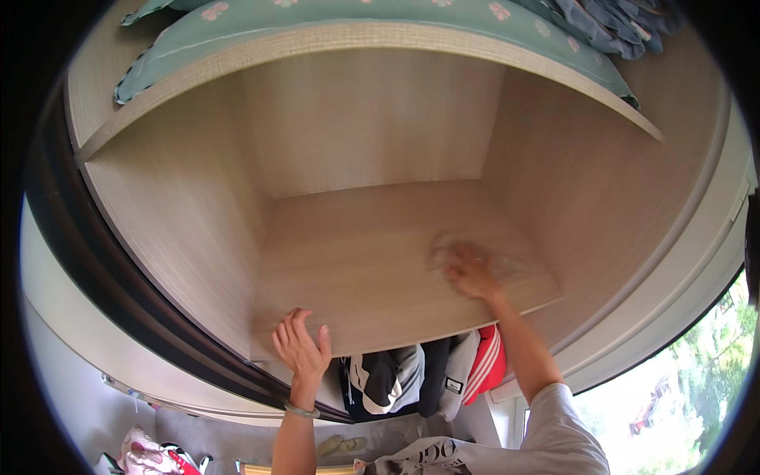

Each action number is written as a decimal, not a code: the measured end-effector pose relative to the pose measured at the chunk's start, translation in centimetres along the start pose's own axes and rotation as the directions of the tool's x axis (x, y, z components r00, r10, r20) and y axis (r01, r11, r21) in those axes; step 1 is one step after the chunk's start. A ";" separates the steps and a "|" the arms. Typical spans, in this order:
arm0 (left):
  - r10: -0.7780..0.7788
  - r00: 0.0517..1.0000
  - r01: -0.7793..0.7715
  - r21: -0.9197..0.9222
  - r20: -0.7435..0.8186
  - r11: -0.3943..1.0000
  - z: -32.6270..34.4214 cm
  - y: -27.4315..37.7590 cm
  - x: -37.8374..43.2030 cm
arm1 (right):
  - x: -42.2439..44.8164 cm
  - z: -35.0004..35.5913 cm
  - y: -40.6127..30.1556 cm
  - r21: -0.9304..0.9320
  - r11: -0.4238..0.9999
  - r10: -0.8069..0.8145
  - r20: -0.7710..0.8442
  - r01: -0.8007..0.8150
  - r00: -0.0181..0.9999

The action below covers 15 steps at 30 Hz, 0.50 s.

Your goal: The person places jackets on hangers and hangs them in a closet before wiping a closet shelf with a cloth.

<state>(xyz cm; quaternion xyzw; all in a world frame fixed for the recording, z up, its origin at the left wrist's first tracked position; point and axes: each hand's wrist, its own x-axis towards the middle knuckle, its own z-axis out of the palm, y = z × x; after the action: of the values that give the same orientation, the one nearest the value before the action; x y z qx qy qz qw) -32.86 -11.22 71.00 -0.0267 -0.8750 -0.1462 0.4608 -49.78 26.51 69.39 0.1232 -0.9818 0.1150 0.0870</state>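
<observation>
A wooden wardrobe shelf (pixel 368 267) with pale wood grain lies before me, its compartment walled at the back and sides. My right hand (pixel 470 268) is pressed down on a thin, see-through or pale cloth (pixel 442 246) on the right part of the shelf; hand and cloth are blurred, so the cloth's kind is hard to tell. Near the shelf's front left corner, my left hand (pixel 303 344) rests with fingers spread and nothing in it. A bangle (pixel 301 410) circles the left wrist.
Above, an upper shelf (pixel 368 37) bears a green flowered fabric item (pixel 356 12) and crumpled blue clothing (pixel 617 27). Several garments (pixel 415 377) hang below the front edge. Slippers (pixel 342 445) lie on the floor. A window (pixel 671 380) is at the lower right; a dark door frame curves at left.
</observation>
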 end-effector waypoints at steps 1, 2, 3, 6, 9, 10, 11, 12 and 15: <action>-0.011 0.999 0.011 -0.003 0.035 1.000 -0.1 -0.1 -0.1 | 1.6 0.6 -4.6 0.008 0.988 -0.152 0.045 0.152 0.987; 0.005 1.000 -0.004 -0.019 0.020 1.000 0.4 0.4 0.2 | 3.1 2.5 -7.3 0.097 0.922 -0.371 -0.047 0.374 0.927; -0.006 1.000 0.005 0.006 0.017 1.000 0.0 -0.3 -0.1 | 4.1 2.0 -13.7 0.076 0.871 -0.490 0.078 0.485 0.868; 0.000 0.999 0.000 -0.001 0.040 1.000 -0.3 -0.2 0.0 | 7.7 4.2 -24.5 0.249 0.763 -0.642 0.185 0.596 0.744; -0.029 0.999 0.026 0.066 0.046 0.998 -1.5 -1.5 -0.1 | 12.2 5.6 -32.1 0.245 0.718 -0.696 0.264 0.651 0.668; -0.027 0.998 0.025 0.036 0.051 0.999 -1.2 -1.2 0.0 | 14.1 5.9 -32.1 0.241 0.705 -0.709 0.248 0.667 0.660; -0.026 0.998 0.025 0.009 0.056 1.000 -1.0 -0.9 0.2 | 16.3 5.8 -31.7 0.236 0.722 -0.691 0.269 0.650 0.671; -0.020 0.999 0.020 -0.012 0.042 1.000 -0.3 -0.6 0.4 | 18.6 6.1 -30.3 0.223 0.747 -0.664 0.297 0.626 0.687; -0.047 0.997 0.050 -0.036 0.063 0.998 0.4 -0.4 0.4 | 23.7 6.5 -26.1 0.243 0.847 -0.526 0.244 0.473 0.815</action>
<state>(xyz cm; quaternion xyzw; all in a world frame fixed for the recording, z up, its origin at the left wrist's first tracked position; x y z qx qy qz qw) -33.52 -11.50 71.01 -0.0186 -0.8863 -0.1730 0.4293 -66.48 -4.95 73.25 0.4003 -0.9025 0.1515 -0.0476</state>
